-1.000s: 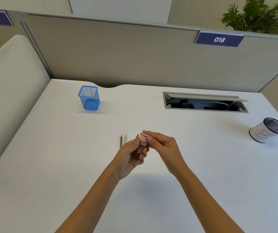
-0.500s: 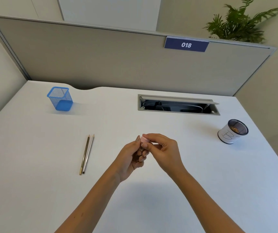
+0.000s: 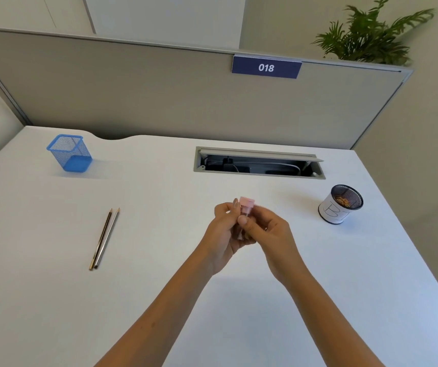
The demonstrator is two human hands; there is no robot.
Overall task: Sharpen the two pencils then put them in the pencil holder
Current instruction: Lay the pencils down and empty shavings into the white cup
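Note:
Two pencils (image 3: 104, 238) lie side by side on the white desk (image 3: 53, 300), tips pointing away, left of my hands. Both hands meet over the desk's middle around a small pink sharpener (image 3: 246, 204) with a clear body. My left hand (image 3: 224, 234) grips its lower part from the left. My right hand (image 3: 268, 233) pinches it from the right, thumb on the front. The blue mesh pencil holder (image 3: 70, 153) stands upright at the back left, with nothing in it.
A round black mesh cup (image 3: 341, 203) wrapped in white paper, with shavings inside, stands tilted toward me at the right. An open cable tray (image 3: 259, 163) is set into the desk behind my hands. A grey partition (image 3: 159, 96) closes the back.
The view has swung to the right, so the pencils and blue holder now appear further left. My hands stay together on the sharpener, with the pink cap showing higher above my fingers.

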